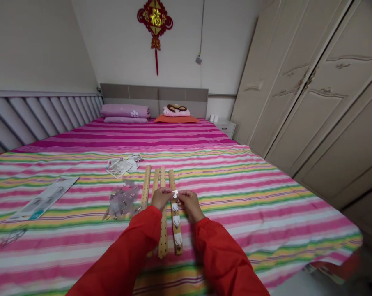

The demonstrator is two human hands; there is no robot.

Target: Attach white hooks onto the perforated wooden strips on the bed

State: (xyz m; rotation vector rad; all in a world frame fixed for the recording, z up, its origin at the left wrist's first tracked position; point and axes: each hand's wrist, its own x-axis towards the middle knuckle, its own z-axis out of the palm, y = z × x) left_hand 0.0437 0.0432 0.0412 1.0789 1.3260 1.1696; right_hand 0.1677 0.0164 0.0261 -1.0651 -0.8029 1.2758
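My left hand and my right hand meet over the rightmost wooden strip. Between their closed fingertips is a small white hook, pinched from both sides. Below it on the same strip sit several white hooks with metal parts, among them a nearer white hook. To the left lie more wooden strips with rows of holes, such as the leftmost strip and a long strip partly under my left hand. Whether the pinched hook touches the strip, I cannot tell.
Left of the strips lies a clear plastic bag of small parts. Beyond it are opened wrappers. A flat package and a thin clear piece lie further left on the striped bedcover. Wardrobes line the right.
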